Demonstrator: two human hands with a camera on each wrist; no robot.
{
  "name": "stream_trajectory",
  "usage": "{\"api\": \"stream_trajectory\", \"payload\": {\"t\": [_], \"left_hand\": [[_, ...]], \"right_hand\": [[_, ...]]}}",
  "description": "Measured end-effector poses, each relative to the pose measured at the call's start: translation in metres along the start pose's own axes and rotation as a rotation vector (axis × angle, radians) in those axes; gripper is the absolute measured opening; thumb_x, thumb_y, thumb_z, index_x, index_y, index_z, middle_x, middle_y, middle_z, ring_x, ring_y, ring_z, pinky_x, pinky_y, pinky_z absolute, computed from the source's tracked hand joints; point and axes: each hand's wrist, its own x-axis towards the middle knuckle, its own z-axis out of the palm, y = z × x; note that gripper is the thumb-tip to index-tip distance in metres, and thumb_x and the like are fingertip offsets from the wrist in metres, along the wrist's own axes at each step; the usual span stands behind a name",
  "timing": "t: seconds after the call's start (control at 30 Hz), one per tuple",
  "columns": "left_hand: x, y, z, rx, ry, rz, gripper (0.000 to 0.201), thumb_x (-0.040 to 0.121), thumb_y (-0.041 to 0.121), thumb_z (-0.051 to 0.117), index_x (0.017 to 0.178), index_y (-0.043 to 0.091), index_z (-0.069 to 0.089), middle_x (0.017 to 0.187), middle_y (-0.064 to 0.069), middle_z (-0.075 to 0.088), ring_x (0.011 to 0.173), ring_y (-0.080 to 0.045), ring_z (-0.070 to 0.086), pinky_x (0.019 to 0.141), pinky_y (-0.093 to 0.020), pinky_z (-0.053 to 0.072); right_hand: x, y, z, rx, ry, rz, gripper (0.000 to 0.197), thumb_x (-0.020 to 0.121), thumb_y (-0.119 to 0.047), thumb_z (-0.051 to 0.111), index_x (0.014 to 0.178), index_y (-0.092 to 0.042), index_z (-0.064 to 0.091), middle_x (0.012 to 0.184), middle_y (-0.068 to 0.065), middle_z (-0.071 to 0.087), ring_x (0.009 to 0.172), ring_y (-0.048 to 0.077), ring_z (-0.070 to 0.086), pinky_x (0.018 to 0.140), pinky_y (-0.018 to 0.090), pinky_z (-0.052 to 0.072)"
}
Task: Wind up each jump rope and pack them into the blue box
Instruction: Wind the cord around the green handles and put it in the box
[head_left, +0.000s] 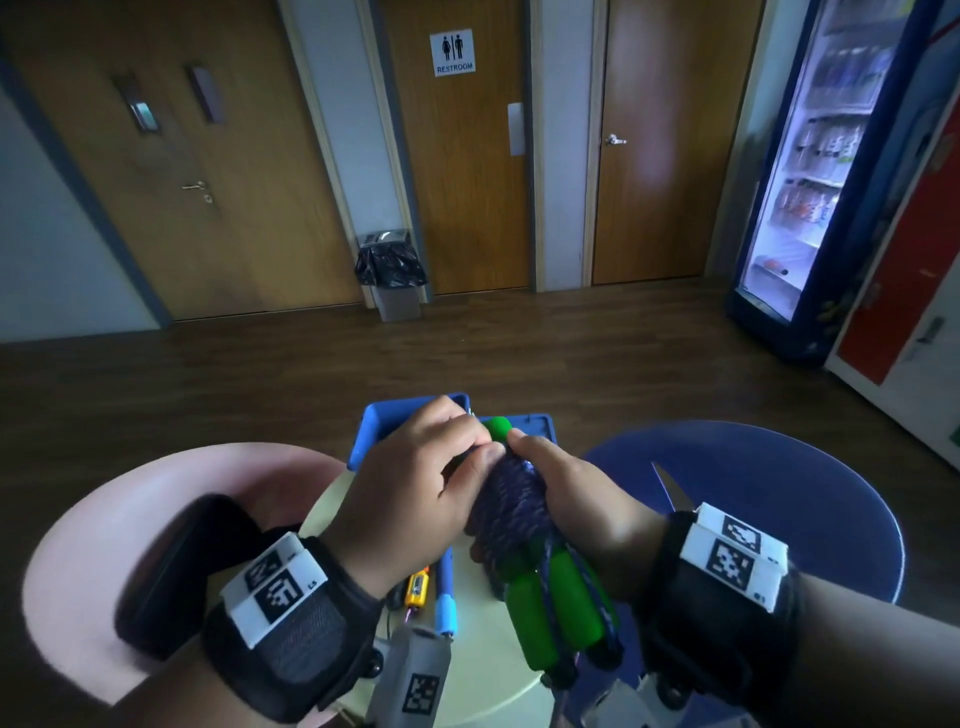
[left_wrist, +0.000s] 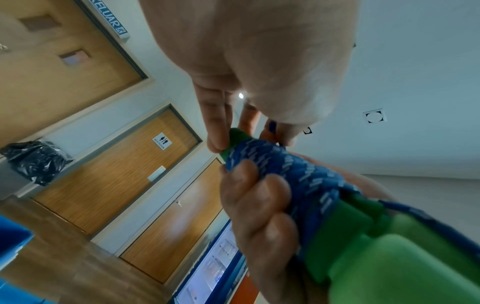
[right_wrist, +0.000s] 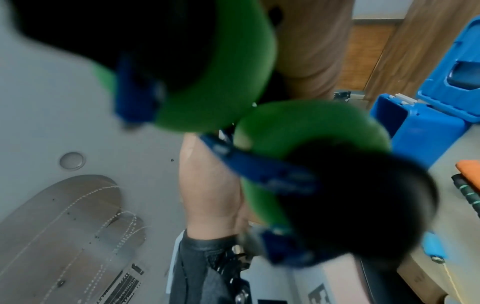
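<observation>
Just behind, blue box open.

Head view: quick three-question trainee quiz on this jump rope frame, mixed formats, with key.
1. True or false: the blue box is shut.
2. The green-handled jump rope is held by: A) left hand only, B) right hand only, C) both.
3. Fill in: the rope is wound round its own green ____.

Key: 1 false, its lid stands open. 2 C. 3 handles.
</observation>
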Motion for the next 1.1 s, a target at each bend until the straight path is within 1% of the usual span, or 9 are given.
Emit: {"api": "stream_trajectory", "payload": {"t": [0.07,0.17,0.27,0.47,0.6,0.77,0.9,1.0,1.1], "left_hand": [[-0.001,0.0,-0.002,-0.016,-0.024,0.015,0.025,0.099,0.027,0.049,0.081,0.015,0.061,0.085,0.006,0.053,0.082,-0.009,0.055,0.074,-0.025,0.045],[-0.003,-0.003,-0.004,-0.02,-0.02,0.011,0.023,0.098,0.025,0.052,0.08,0.013,0.062,0.084,0.008,0.053,0.081,-0.006,0.054,0.075,-0.018,0.04],[-0.007,-0.006,-0.006,0.031,-0.005,0.037,0.021,0.097,0.026,0.055,0.082,0.014,0.063,0.083,0.009,0.054,0.079,-0.001,0.052,0.074,-0.016,0.039],[-0.013,-0.005,-0.009,0.141,0.019,0.1,0.024,0.098,0.03,0.053,0.087,0.011,0.061,0.086,0.004,0.062,0.075,-0.013,0.06,0.067,-0.029,0.048],[-0.016,-0.004,-0.014,0.208,-0.015,0.151,0.034,0.102,0.032,0.044,0.088,0.007,0.062,0.086,-0.001,0.062,0.071,-0.024,0.062,0.062,-0.039,0.05],[-0.015,-0.002,-0.021,0.199,-0.014,0.191,0.024,0.102,0.029,0.045,0.095,0.012,0.06,0.082,0.0,0.061,0.071,-0.019,0.056,0.065,-0.022,0.041],[-0.012,-0.001,-0.026,0.117,0.031,0.146,0.012,0.099,0.022,0.052,0.096,0.014,0.06,0.082,0.014,0.053,0.076,0.004,0.05,0.076,-0.002,0.031],[-0.008,0.0,-0.028,0.073,0.04,0.102,0.01,0.098,0.015,0.055,0.091,0.009,0.059,0.088,0.01,0.052,0.077,0.003,0.047,0.074,-0.012,0.037],[-0.005,0.004,-0.031,0.084,0.093,0.141,0.009,0.097,0.01,0.055,0.09,0.006,0.059,0.095,0.002,0.054,0.079,-0.001,0.046,0.072,-0.019,0.04]], "right_hand": [[0.002,0.004,0.0,0.006,-0.021,0.003,0.061,0.093,-0.05,0.057,0.106,0.008,0.068,0.096,0.029,0.07,0.083,0.038,0.068,0.095,0.055,0.05],[0.002,0.007,-0.003,0.051,-0.089,0.025,0.064,0.092,-0.051,0.055,0.11,0.01,0.064,0.091,0.027,0.069,0.073,0.034,0.068,0.072,0.039,0.056],[-0.001,0.007,-0.005,0.094,-0.166,0.031,0.064,0.083,-0.05,0.058,0.107,0.009,0.062,0.087,0.026,0.068,0.067,0.032,0.068,0.063,0.035,0.056],[-0.003,0.011,-0.008,0.119,-0.184,0.007,0.067,0.081,-0.052,0.062,0.109,0.009,0.065,0.097,0.028,0.068,0.083,0.036,0.067,0.082,0.045,0.053],[-0.003,0.015,-0.007,0.176,-0.216,0.043,0.075,0.078,-0.055,0.069,0.117,0.009,0.061,0.098,0.026,0.066,0.079,0.035,0.068,0.072,0.04,0.053],[-0.008,0.01,-0.004,0.098,-0.275,0.036,0.069,0.083,-0.057,0.064,0.106,0.008,0.064,0.09,0.027,0.065,0.072,0.035,0.065,0.069,0.042,0.053],[-0.009,0.01,-0.001,0.006,-0.253,-0.021,0.069,0.082,-0.059,0.064,0.101,0.007,0.068,0.092,0.028,0.066,0.074,0.036,0.067,0.072,0.042,0.054],[-0.009,0.005,0.001,-0.046,-0.218,-0.113,0.066,0.085,-0.053,0.058,0.108,0.009,0.064,0.093,0.027,0.068,0.075,0.033,0.068,0.07,0.04,0.055],[-0.009,-0.001,0.007,-0.141,-0.214,-0.176,0.07,0.085,-0.051,0.069,0.109,0.014,0.059,0.089,0.027,0.067,0.074,0.035,0.064,0.069,0.042,0.053]]}}
